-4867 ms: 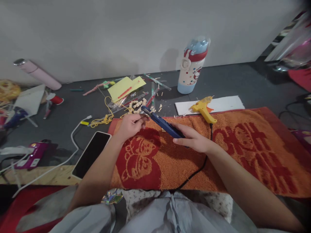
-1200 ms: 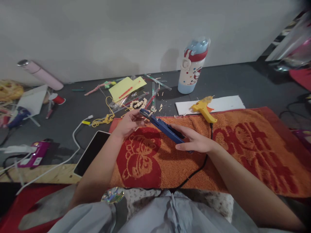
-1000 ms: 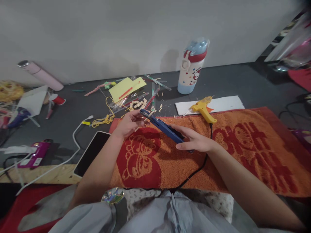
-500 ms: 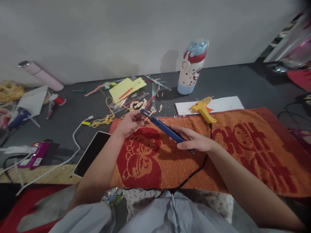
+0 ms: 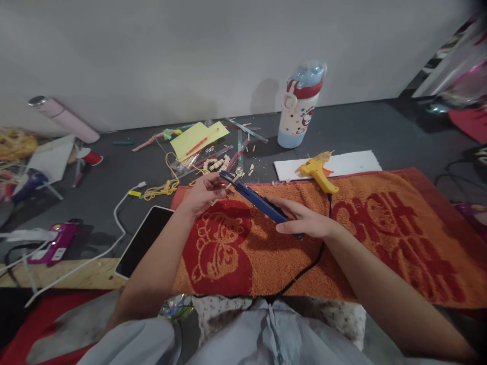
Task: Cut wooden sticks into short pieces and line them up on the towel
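Observation:
My right hand [image 5: 304, 220] grips the rear of a long blue tool [image 5: 253, 196], a cutter or pliers, held slanted above an orange and red towel [image 5: 380, 238]. Its front tip points up and left. My left hand [image 5: 203, 193] is curled at that tip, its fingers pinched on a small pale piece that is too small to name. Both hands hover over the towel's far left part.
A yellow glue gun [image 5: 317, 170] lies on white paper [image 5: 350, 162] past the towel, its black cord running toward me. A water bottle [image 5: 300, 106] stands by the wall. Small wooden pieces [image 5: 216, 163], yellow paper [image 5: 198, 137], a phone [image 5: 142, 241] and cables lie to the left.
The blue tool has tilted slightly and its tip shifted a little left; my left fingers stay pinched at the tip. Both hands remain in nearly the same place.

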The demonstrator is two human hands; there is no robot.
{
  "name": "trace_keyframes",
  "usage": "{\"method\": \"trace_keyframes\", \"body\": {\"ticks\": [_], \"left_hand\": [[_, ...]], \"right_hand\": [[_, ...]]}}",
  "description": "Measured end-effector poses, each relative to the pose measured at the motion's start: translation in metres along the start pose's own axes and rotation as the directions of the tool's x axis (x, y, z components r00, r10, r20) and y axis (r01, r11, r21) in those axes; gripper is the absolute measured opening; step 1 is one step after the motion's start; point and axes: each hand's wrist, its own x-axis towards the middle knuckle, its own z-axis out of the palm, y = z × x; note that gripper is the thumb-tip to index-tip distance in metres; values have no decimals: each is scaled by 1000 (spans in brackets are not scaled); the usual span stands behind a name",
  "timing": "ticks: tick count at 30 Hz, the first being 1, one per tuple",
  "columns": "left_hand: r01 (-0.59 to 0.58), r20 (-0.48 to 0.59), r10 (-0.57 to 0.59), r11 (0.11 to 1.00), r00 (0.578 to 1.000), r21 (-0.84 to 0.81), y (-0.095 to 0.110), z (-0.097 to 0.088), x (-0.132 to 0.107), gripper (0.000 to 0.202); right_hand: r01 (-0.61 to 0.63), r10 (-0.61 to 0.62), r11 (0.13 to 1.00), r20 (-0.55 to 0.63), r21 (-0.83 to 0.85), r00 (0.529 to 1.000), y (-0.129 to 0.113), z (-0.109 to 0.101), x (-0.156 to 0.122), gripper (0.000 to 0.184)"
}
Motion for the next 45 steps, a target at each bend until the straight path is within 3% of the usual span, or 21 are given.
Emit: {"method": "trace_keyframes", "body": {"ticks": [4, 7, 9, 12, 14, 17, 19, 25, 45], "left_hand": [[3, -48, 1, 996, 999, 92, 1, 3, 1, 42], [-72, -170, 130, 948, 977, 310, -1, 8, 1, 30], [-105, -224, 254, 847, 941, 521, -3, 11, 0, 20], [-128, -170, 402, 616, 900, 777, -2, 15, -5, 16], [-150, -98, 442, 492, 892, 857, 0, 17, -9, 20], [-192, -11, 451, 401, 892, 896, 5, 18, -12, 24], [-212, 8, 443, 413, 897, 886, 6, 18, -13, 25], [-165, -91, 370, 604, 925, 780, 5, 22, -10, 21], [-138, -143, 300, 745, 943, 653, 0, 19, -10, 19]], "right_hand": [[80, -89, 985, -54, -154, 995, -4, 1, 2, 78], [156, -195, 936, -94, -317, 976, -7, 1, 5, 75], [180, -237, 907, -109, -379, 965, -7, 1, 6, 76], [198, -263, 892, -111, -407, 958, -6, 1, 7, 76], [200, -265, 888, -104, -415, 959, -6, 2, 7, 75], [177, -256, 870, -114, -461, 960, -7, 2, 6, 76], [170, -256, 862, -120, -478, 959, -8, 1, 6, 78], [215, -282, 860, -81, -463, 956, -9, 0, 5, 77], [160, -217, 911, -109, -380, 970, -7, 3, 6, 65]]}}
